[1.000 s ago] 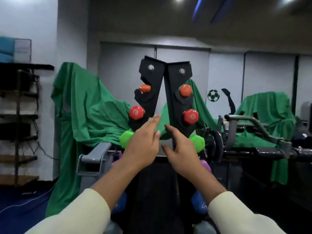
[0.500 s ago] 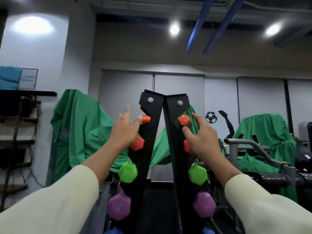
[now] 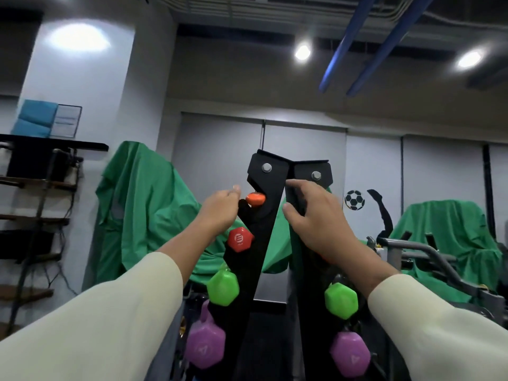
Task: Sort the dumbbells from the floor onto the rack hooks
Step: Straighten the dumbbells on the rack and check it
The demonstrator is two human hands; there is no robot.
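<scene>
A black A-shaped rack (image 3: 270,215) stands right in front of me with dumbbells on its hooks. From the top down they are a small orange dumbbell (image 3: 255,199), a red dumbbell (image 3: 240,239), a green pair (image 3: 223,288) and a purple pair (image 3: 204,349). My left hand (image 3: 220,211) is raised just left of the orange dumbbell's left head, fingertips at it, with the head fully visible. My right hand (image 3: 310,218) curls over the right upright at the same height. It covers the orange dumbbell's right head and the red head below it.
Green cloths (image 3: 145,210) drape gym machines behind the rack on both sides. A grey machine frame (image 3: 428,254) juts out at the right. Dark shelves (image 3: 35,188) stand along the left wall. The floor is out of view.
Both hands rose from the green dumbbell's level to the top hooks. My right hand now covers the orange head it was touching, and the view tilted upward.
</scene>
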